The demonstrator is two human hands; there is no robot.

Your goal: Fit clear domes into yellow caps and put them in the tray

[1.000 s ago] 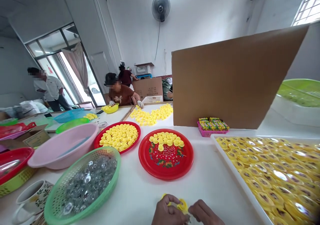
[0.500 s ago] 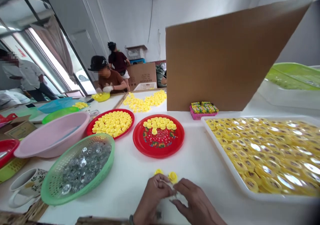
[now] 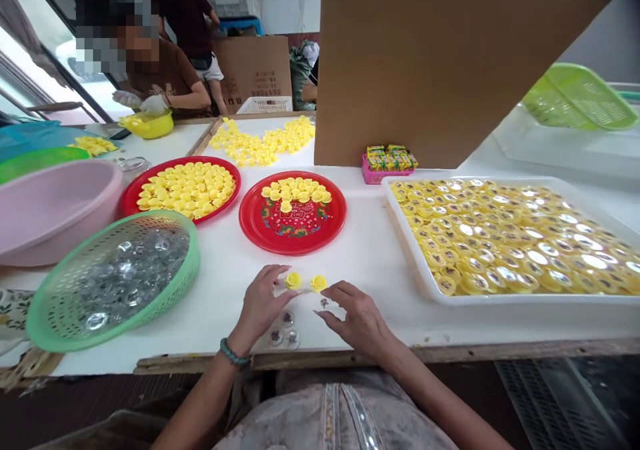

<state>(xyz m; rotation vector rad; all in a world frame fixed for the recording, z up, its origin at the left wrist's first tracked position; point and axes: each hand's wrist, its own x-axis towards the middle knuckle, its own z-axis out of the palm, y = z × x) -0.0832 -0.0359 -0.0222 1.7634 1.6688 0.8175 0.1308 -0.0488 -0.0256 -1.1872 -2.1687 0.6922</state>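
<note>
My left hand (image 3: 265, 303) has thumb and forefinger spread on the white table, just beside a small round yellow cap-like piece (image 3: 293, 280). A second yellow piece (image 3: 319, 283) sits to its right, close to the fingertips of my right hand (image 3: 357, 313). Between that hand's parted thumb and forefinger lies a small clear piece with a dark mark (image 3: 325, 302); whether the fingers touch it is unclear. Several clear round pieces (image 3: 288, 317) rest by the table's front edge. Ahead, a red plate (image 3: 295, 240) bears a cluster of yellow pieces (image 3: 300, 190).
On the left stand a green basket (image 3: 193, 263) of clear pieces, a pink basin (image 3: 60, 203) and another red plate (image 3: 235, 197) full of yellow pieces. At right is a white tray (image 3: 417, 270) of finished-looking yellow discs. Behind rises a cardboard sheet (image 3: 400, 63). A gloved co-worker (image 3: 170, 80) sits opposite.
The view has tilted down, bringing my forearms and lap into sight. My hands have parted, and the two yellow pieces lie between them on the table.
</note>
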